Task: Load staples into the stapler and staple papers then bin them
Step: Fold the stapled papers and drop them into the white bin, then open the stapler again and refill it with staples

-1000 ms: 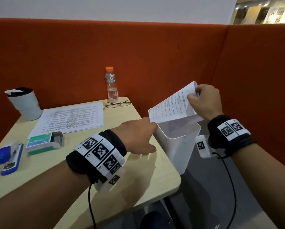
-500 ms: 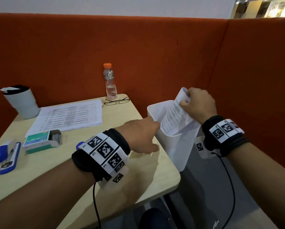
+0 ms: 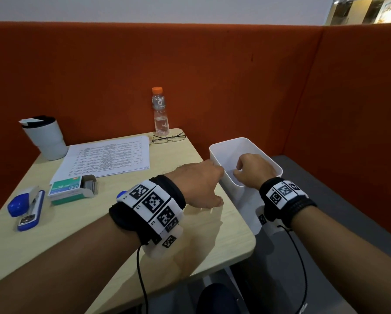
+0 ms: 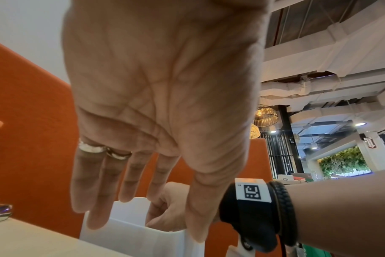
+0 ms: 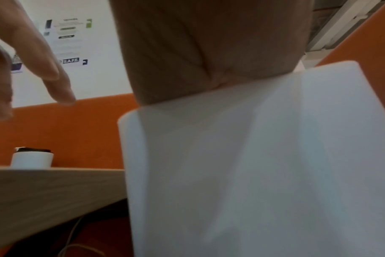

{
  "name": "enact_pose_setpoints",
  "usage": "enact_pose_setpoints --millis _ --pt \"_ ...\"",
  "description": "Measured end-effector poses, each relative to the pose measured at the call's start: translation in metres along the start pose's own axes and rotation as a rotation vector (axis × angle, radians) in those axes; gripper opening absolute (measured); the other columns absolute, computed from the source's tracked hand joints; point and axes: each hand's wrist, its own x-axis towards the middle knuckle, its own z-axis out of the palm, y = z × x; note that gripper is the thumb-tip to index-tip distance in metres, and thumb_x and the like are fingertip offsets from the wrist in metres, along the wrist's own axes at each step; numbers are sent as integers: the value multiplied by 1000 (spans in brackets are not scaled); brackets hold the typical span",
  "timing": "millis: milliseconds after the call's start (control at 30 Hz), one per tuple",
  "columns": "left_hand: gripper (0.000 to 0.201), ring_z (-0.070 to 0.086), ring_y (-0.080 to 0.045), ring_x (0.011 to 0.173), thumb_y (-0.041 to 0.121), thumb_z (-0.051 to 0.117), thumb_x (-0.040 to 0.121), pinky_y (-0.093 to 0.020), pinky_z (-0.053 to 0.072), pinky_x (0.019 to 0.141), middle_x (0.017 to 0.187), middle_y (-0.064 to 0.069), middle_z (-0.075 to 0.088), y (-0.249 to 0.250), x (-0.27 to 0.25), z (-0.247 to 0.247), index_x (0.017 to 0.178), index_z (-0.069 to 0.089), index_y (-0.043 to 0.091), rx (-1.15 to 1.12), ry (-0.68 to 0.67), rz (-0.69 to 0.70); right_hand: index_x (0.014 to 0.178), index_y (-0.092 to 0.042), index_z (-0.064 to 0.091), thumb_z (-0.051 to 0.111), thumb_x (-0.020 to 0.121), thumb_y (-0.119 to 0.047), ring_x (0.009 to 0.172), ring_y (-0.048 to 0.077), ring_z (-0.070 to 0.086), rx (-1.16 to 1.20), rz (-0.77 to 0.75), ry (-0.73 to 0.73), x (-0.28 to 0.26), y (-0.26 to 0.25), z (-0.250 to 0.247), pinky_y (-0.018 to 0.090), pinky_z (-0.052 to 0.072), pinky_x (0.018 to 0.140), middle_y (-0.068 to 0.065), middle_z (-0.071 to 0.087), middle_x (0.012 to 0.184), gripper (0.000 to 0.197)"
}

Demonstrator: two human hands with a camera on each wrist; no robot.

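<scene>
Orange padded booth walls wrap around a light wood table, that's the whole setup from my end. My right hand is down inside the white bin, which sits just off the table's right edge. Its fingers look curled in the head view, but I honestly can't tell whether they hold anything; the papers that went in aren't visible either, and the right wrist cam is mostly blurry bin wall. My left hand is by the table's right edge next to the bin, palm down, fingers straight and relaxed with nothing in them. In the left wrist view its fingertips hang at the bin rim, two rings showing.

Rest of the table: blue stapler lying open near the left edge, a green staple box just beside it with its tray slid out (label too small to read). Stack of printed papers toward the back, text unreadable. White tumbler at the back left corner, glasses and a clear bottle with an orange cap and a "G" logo at the back right corner. Wall poster in the right wrist cam reads "S.A.F.E."
</scene>
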Motion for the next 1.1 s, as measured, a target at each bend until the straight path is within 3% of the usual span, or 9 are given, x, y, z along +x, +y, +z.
enact_pose_setpoints --millis 100,200,367,467,567,700,833,933,1100 --pt "58 61 -24 113 50 68 92 -35 47 76 131 0 56 -1 1 2 139 51 21 -12 29 -12 92 -20 73 65 90 -30 88 28 69 7 -8 44 -4 -4 -5 41 61 77 2 75 95 13" --pt "55 61 -24 115 53 64 94 -40 53 86 129 0 58 -7 0 6 137 53 21 -24 53 -43 93 -20 74 63 91 -30 86 28 69 28 -37 94 -11 -16 -11 40 60 76 1 76 92 15" --pt "49 62 -24 114 57 52 99 -44 54 92 128 1 64 -31 -16 13 135 56 23 -116 87 -146 91 -20 75 62 94 -29 80 22 70 148 -181 160 -29 -58 -25 41 61 74 -3 76 86 15" --pt "48 63 -21 112 58 53 98 -41 54 91 123 8 69 -51 -35 14 135 59 27 -215 123 -198 80 -23 70 66 93 -28 71 16 67 221 -271 86 -36 -87 -36 45 62 71 -7 71 76 14" --pt "46 65 -16 104 58 58 96 -40 55 91 114 14 71 -75 -62 12 130 63 29 -314 150 -254 82 -19 71 69 95 -28 62 12 63 198 -325 -72 -44 -120 -51 40 62 65 -6 69 72 17" --pt "39 67 -11 95 54 65 93 -38 55 88 107 16 72 -106 -99 8 123 65 29 -360 197 -347 88 -18 70 68 97 -38 55 21 73 110 -378 -258 -58 -171 -62 40 65 59 1 73 78 22" --pt "47 62 -14 109 54 70 89 -41 53 95 121 12 67 -130 -128 13 129 63 30 -313 134 -367 98 -20 73 68 91 -63 73 20 74 42 -475 -465 -75 -211 -53 36 62 64 -1 75 91 43" --pt "51 54 -18 118 44 73 90 -37 49 99 136 5 57 -140 -143 21 138 57 33 -235 11 -324 105 -21 76 74 80 -73 87 21 70 -175 -545 -485 -85 -228 -43 35 54 68 -2 75 98 57" --pt "57 53 -19 115 29 74 92 -33 48 96 137 3 55 -148 -153 34 143 49 31 -289 31 -289 120 -24 73 85 80 -52 93 20 66 -223 -571 -417 -83 -240 -35 33 51 72 -5 69 106 50"
